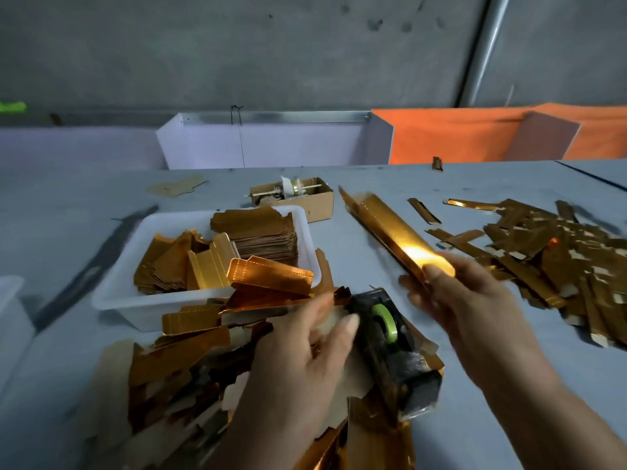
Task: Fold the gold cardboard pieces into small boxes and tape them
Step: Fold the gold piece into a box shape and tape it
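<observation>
Worktable [84, 205], grey, seen from a head camera looking forward and down. Right hand [464, 293] holds the near end of a long folded gold box [390, 228], thumb on top and fingers curled beneath it; the box slants away to the upper left above the table, and a bright glare falls on its near end. Left hand [305, 354] rests over a loose heap of flat gold pieces [176, 368] at the near edge, fingers loosely extended and slightly spread, fingertips reaching the black tape dispenser [393, 351]; whether they pinch tape cannot be told through motion blur. The dispenser stands just right of the left hand, on top of the gold pieces, and carries a green tape roll [385, 322]. Behind the heap, a white tray [142, 300] holds more gold pieces, some stacked brown side out at its far right corner, some spilling over its near rim. To the right of the right hand lies a wide pile of folded boxes [549, 252], with a few strips [424, 210] lying apart from it. Further back stands a small brown carton [305, 198] containing a spool on a stick. Beyond the table edge are a white bin [271, 144] and orange fabric [458, 137] before a grey wall.
</observation>
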